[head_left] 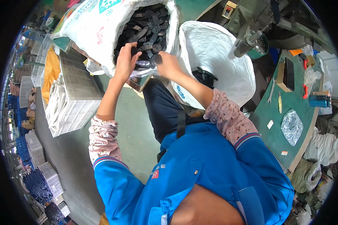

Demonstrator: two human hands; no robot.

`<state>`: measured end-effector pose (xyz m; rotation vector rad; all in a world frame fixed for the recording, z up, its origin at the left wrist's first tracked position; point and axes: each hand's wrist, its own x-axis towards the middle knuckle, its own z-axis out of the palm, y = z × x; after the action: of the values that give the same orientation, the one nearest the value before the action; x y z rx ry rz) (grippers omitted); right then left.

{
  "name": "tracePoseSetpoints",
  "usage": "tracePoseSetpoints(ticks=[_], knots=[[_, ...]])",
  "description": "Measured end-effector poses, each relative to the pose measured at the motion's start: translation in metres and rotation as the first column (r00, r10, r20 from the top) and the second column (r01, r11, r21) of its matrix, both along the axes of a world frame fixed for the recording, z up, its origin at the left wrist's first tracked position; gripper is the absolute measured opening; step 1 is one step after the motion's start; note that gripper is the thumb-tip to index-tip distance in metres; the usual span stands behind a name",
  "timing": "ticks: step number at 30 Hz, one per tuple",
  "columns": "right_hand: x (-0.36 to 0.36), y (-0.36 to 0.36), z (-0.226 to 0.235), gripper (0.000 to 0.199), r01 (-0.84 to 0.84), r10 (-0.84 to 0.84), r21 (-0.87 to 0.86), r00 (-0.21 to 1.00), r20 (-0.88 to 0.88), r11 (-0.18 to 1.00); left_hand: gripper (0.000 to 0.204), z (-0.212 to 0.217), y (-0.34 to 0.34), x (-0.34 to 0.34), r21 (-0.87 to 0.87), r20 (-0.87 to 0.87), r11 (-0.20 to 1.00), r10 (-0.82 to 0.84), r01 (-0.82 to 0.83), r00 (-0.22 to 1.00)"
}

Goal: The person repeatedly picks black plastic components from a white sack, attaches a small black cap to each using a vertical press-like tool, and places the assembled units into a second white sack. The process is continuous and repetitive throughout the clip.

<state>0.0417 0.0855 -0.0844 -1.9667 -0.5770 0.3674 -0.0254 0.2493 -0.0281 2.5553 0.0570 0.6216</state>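
A white woven sack [94, 30] lies open in front of me, filled with several black metal link parts [148, 26]. My left hand [125, 60] reaches into the sack's mouth and closes on a bunch of the black parts. My right hand [167, 64] is beside it at the sack's lower edge, gripping black parts too. A second white sack [214, 56] stands to the right, with a few black parts [204, 77] at its opening. Both my forearms wear patterned sleeve covers over a blue jacket.
A white perforated crate [77, 93] sits on the floor at left. A green workbench [289, 112] at right holds a wrench, a silver foil bundle [291, 126], a blue bottle [319, 100] and a box. A grey machine [259, 22] stands at the top right.
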Motion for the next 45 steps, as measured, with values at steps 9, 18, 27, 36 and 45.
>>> tracePoseSetpoints(ticks=[9,18,27,36,45], knots=[[-0.006,0.002,0.015,0.029,0.186,-0.126,0.184,0.946,-0.299,0.965,0.062,-0.003,0.010,0.013,0.494,-0.227,0.818,-0.205,0.294,0.952],[-0.038,-0.035,0.002,0.053,0.493,-0.302,0.099,0.667,-0.681,0.864,0.059,-0.004,0.014,0.016,0.635,-0.288,0.705,-0.165,0.317,0.943],[-0.028,-0.041,-0.019,0.021,0.644,-0.223,0.159,0.470,-0.854,0.749,0.070,-0.001,0.003,0.019,0.645,-0.300,0.697,-0.148,0.314,0.943],[-0.027,-0.049,-0.015,0.021,0.625,-0.279,0.089,0.466,-0.840,0.776,0.087,0.019,0.004,0.019,0.550,-0.452,0.724,-0.162,0.417,0.877],[-0.035,-0.055,-0.014,0.021,0.620,-0.203,0.128,0.435,-0.877,0.774,0.085,0.027,-0.015,0.025,0.599,-0.563,0.651,-0.071,0.466,0.823]])
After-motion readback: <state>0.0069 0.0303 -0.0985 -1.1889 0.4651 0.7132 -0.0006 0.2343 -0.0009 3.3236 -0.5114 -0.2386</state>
